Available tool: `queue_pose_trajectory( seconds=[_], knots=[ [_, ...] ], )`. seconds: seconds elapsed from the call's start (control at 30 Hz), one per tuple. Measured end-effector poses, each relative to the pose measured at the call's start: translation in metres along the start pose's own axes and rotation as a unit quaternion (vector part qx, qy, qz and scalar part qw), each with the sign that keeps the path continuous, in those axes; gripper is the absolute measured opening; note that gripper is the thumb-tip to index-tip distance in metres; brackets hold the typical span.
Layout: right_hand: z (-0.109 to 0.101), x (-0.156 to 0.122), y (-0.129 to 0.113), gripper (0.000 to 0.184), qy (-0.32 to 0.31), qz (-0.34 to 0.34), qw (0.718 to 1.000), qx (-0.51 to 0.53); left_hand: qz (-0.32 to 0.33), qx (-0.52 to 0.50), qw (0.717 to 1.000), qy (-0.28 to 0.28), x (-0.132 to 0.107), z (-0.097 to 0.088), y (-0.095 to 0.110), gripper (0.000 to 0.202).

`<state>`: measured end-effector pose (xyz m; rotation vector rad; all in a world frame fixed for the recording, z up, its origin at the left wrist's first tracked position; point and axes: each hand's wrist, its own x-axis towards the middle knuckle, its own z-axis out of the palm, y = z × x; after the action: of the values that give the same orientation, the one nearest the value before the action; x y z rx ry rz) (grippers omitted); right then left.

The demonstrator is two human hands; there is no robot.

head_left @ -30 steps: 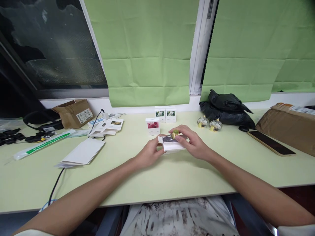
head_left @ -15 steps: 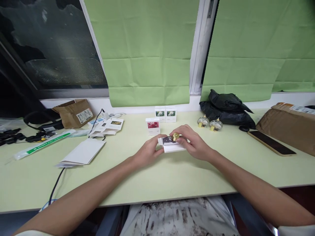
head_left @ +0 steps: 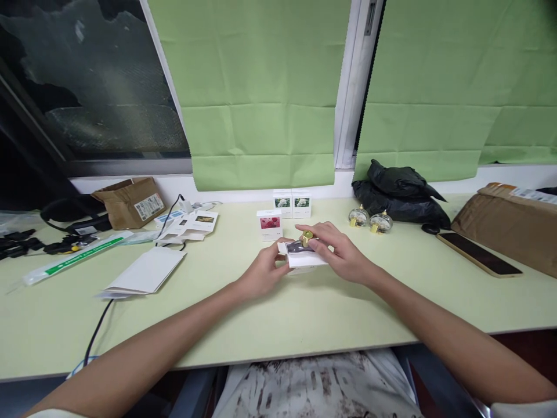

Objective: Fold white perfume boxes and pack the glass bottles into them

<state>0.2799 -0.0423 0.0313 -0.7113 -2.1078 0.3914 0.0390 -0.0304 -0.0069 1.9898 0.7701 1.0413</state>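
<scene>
In front of me my left hand (head_left: 266,268) grips the left end of a small open white box (head_left: 307,259), thumb on the near side. The box lies tilted above the table, and a dark grey patch shows at its upper face. My right hand (head_left: 337,249) pinches a shiny gold cap (head_left: 307,237) over that dark patch, its index finger reaching across the far side. What is under the cap is hidden. Just behind stands a white box with a red flower picture (head_left: 270,225).
Two white boxes with white-flower pictures (head_left: 292,204) stand at the back. To the right are two round glass bottles with gold fittings (head_left: 369,220), a black plastic bag (head_left: 398,194), a phone (head_left: 478,254) and a cardboard box (head_left: 509,223). Flattened white cartons (head_left: 145,270) lie left.
The gold cap has shifted slightly left and up, tipping a little. The white box has turned so that more of its near side shows. Both hands keep their hold.
</scene>
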Motion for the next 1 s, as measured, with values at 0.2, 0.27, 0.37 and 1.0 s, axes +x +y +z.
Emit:
queue_pose_trajectory(
  seconds=[0.2,0.27,0.37,1.0],
  knots=[
    [0.002,-0.002,0.003,0.053,-0.046,0.017,0.998,0.033,-0.009,-0.002,1.000,0.000,0.000,0.000,0.001,0.041],
    [0.002,-0.003,0.004,0.053,-0.052,0.021,0.998,0.039,-0.008,0.002,1.000,-0.009,0.000,0.000,0.003,0.040],
    [0.003,-0.003,0.004,0.051,-0.047,0.015,0.998,0.046,-0.001,0.014,1.000,-0.014,0.000,-0.001,0.004,0.039],
    [0.006,-0.005,0.006,0.061,-0.023,0.024,0.992,0.119,0.279,0.279,0.919,0.008,-0.005,-0.023,-0.013,0.052]
  ],
)
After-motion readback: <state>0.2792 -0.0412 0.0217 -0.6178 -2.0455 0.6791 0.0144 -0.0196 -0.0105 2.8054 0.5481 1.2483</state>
